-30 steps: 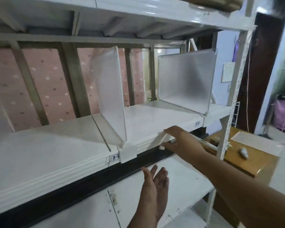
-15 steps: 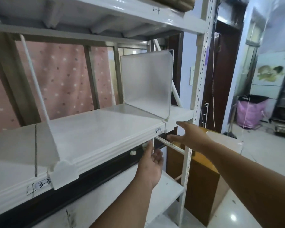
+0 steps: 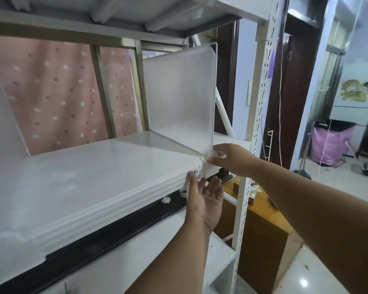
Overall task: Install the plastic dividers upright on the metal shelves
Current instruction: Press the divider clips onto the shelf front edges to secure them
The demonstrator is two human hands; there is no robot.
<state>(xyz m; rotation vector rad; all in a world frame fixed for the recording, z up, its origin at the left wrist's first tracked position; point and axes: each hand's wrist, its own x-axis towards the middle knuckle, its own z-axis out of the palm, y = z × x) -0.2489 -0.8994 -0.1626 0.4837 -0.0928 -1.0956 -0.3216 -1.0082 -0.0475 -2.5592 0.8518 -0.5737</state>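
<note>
A frosted plastic divider [image 3: 179, 98] stands upright at the right end of the white metal shelf [image 3: 89, 179]. My right hand [image 3: 229, 158] pinches the divider's white front clip at the shelf lip, thumb and fingers closed on it. Just below the shelf edge my left hand [image 3: 206, 200] is held palm up with fingers spread, its fingertips touching the underside of the lip beside the clip. Another divider [image 3: 4, 124] is partly visible at the far left, blurred.
The perforated white upright post [image 3: 255, 132] stands right of my hands. A lower shelf [image 3: 149, 255] sits beneath, with a black strip between. Behind the rack are a pink dotted curtain [image 3: 57, 96], a wooden cabinet [image 3: 259, 225], and a pink bag [image 3: 331, 143] on the floor.
My view has swung right along the shelf. My right hand rose from under the shelf corner and closed on the right divider's clip; my left hand followed up to the lip.
</note>
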